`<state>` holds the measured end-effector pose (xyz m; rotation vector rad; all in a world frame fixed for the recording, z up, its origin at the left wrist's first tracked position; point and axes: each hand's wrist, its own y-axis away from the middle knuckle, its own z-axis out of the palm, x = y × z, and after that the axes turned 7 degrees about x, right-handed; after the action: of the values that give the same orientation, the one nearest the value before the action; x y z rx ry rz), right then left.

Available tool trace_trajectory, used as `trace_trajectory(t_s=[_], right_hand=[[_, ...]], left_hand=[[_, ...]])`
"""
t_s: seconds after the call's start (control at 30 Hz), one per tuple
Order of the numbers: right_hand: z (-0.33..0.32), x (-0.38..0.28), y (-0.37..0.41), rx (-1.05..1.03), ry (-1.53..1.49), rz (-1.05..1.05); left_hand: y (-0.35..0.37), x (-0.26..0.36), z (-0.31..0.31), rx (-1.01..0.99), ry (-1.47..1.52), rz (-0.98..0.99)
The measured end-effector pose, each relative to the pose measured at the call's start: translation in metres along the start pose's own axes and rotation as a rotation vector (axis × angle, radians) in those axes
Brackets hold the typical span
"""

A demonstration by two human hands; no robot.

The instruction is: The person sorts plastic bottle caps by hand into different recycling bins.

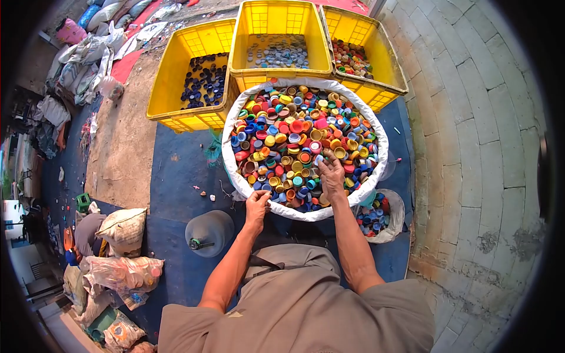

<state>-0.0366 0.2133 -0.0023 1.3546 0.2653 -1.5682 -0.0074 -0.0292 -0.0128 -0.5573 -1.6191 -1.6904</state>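
Observation:
A wide round sack with a rolled white rim (381,144) stands before me, full of bottle caps (297,126) in many colours. Over the right half of the heap, my right hand (332,176) is closed with a pale bottle cap (318,160) at its fingertips. At the near-left rim, my left hand (257,207) has its fingers pinched together, touching or just above the white edge. What they hold, if anything, is too small to make out.
Behind the sack stand a yellow crate of dark blue caps (154,106), another of pale caps (281,73) and a third of mixed caps (388,88). A large clear jug (210,232) lies left. A smaller cap bag (395,220) sits right, near the block wall (471,153). Stuffed sacks (122,232) lie left.

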Motion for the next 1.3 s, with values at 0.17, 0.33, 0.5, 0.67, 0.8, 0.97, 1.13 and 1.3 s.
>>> trace_trajectory(t_s=[0.17, 0.33, 0.5, 0.67, 0.8, 0.97, 1.13, 1.3], right_hand=[[-0.016, -0.007, 0.018, -0.082, -0.423, 0.204], [-0.038, 0.005, 0.036, -0.112, -0.633, 0.343], [-0.044, 0.007, 0.064, -0.055, -0.570, 0.380], [-0.060, 0.018, 0.079, -0.066, -0.563, 0.383], [-0.066, 0.014, 0.087, -0.018, -0.560, 0.385], [-0.072, 0.014, 0.087, 0.038, -0.547, 0.387], [-0.062, 0.009, 0.078, 0.043, -0.327, 0.300], [-0.033, 0.001, 0.051, 0.066, 0.313, 0.157]], left_hand=[[-0.022, 0.012, 0.022, -0.012, -0.197, 0.267], [-0.065, 0.041, 0.059, 0.071, -0.543, 0.715], [-0.107, 0.074, 0.101, 0.030, -0.859, 1.057], [-0.128, 0.082, 0.122, 0.011, -1.043, 1.084], [-0.140, 0.078, 0.126, 0.000, -1.087, 1.054], [-0.145, 0.075, 0.129, 0.014, -0.996, 0.948], [-0.145, 0.075, 0.129, -0.039, -0.602, 0.743], [-0.094, 0.107, 0.119, -0.153, 0.064, 0.353]])
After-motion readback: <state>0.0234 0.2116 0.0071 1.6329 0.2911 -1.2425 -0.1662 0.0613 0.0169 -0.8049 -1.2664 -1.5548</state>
